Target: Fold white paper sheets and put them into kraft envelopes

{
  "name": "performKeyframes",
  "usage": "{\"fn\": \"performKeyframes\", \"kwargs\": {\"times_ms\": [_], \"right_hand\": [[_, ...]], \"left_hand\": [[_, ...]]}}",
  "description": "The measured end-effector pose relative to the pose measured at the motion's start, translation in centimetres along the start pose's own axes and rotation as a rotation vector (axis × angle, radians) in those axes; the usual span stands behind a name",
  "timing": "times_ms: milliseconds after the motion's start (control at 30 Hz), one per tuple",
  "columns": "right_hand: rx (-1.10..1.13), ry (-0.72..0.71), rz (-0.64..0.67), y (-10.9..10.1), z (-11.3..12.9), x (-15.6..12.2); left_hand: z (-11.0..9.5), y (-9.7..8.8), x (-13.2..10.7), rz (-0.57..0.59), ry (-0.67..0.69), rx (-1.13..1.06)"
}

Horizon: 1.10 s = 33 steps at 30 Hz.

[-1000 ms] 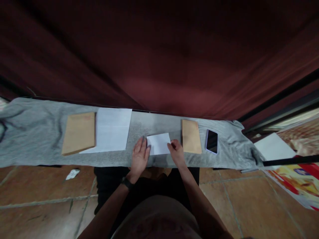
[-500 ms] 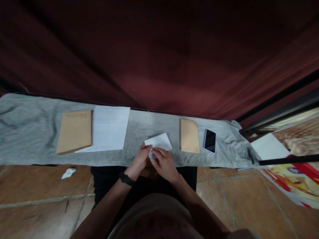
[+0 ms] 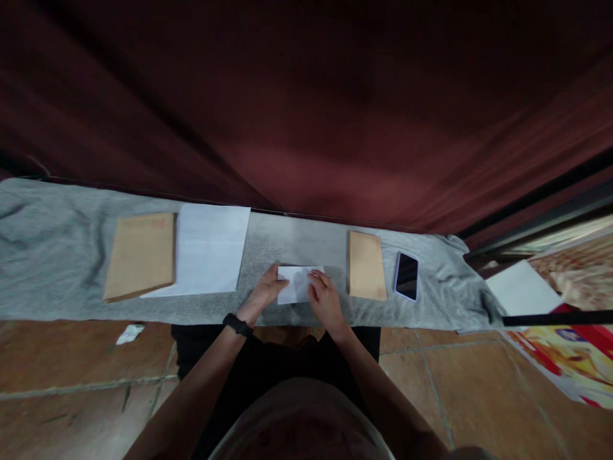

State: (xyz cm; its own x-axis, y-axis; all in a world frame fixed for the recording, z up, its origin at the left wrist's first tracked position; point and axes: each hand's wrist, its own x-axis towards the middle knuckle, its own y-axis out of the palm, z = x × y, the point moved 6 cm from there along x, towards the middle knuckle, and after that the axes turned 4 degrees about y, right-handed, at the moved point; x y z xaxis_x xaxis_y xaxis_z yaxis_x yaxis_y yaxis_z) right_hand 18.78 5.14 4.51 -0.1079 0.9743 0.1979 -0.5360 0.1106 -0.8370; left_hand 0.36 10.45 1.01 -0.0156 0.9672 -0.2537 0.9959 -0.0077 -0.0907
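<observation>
A small folded sheet of white paper point(image 3: 295, 292) lies flat on the grey cloth in front of me. My left hand point(image 3: 264, 291) grips its left edge, thumb on top and fingers at the far corner. At the opposite end, my right hand point(image 3: 325, 299) has its bent fingers closed on the paper's right edge. To the right of that hand is a small stack of brown envelopes point(image 3: 366, 265). Larger white sheets point(image 3: 211, 249) lie left of my left hand, partly covered by a larger stack of brown envelopes point(image 3: 141, 255).
The narrow bench is covered with grey cloth point(image 3: 62, 255) and backed by a dark red curtain point(image 3: 306, 128). A phone point(image 3: 407, 276) lies right of the small envelopes. Colourful printed cardboard point(image 3: 575, 358) is at the far right. A crumpled white scrap point(image 3: 129, 333) rests on the tiled floor.
The folded paper has gone from tilted in my hands to flat and straight on the cloth. My hands have moved apart to its two ends.
</observation>
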Motion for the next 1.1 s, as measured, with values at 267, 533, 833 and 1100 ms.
{"fn": "performKeyframes", "kwargs": {"times_ms": [267, 533, 833, 1100], "right_hand": [[-0.252, -0.059, 0.14, 3.4, 1.3, 0.3], [-0.336, -0.094, 0.168, 4.0, 1.1, -0.4], [-0.344, -0.093, 0.076, 3.8, 0.5, -0.6], [-0.327, -0.061, -0.014, 2.6, -1.3, -1.5]], "left_hand": [[-1.3, -0.8, -1.2, -0.135, 0.203, 0.475], [-1.4, 4.7, -4.9, -0.065, 0.539, 0.802], [-0.2, 4.1, -5.4, -0.026, 0.572, 0.961], [0.9, 0.5, -6.7, -0.12, 0.516, 1.067]]}}
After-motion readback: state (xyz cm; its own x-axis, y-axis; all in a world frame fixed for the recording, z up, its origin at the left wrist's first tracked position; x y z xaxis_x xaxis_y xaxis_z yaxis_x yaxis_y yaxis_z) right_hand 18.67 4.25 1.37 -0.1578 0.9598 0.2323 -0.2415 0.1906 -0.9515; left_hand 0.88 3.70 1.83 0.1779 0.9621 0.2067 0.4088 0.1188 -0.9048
